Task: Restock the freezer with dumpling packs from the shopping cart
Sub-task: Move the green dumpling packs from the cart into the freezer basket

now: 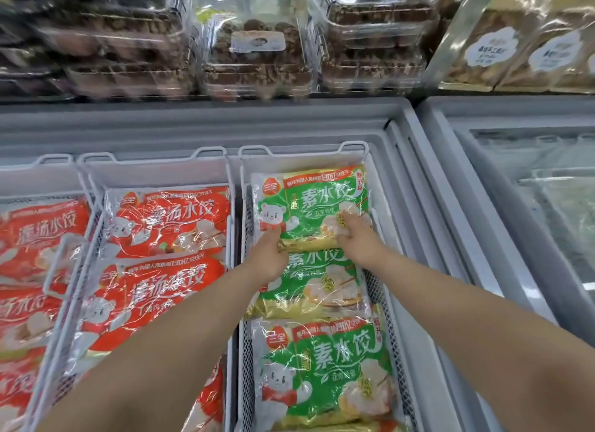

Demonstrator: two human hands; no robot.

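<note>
Grey freezer (225,122) holds a white wire basket (373,286) at 3 o'clock, filled with green dumpling packs (328,367). The top pack (309,203) lies at the basket's 12 o'clock end. The left hand (269,254) and right hand (357,238) grip its near edge, fingers curled.

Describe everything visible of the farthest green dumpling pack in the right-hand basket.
The far green pack is a glossy plastic bag, green with a gold lower band, a white bear, pictured dumplings and white characters. It lies flat at the back of the right wire basket, overlapping the next green pack. The left hand and right hand hold its near edge.
</note>
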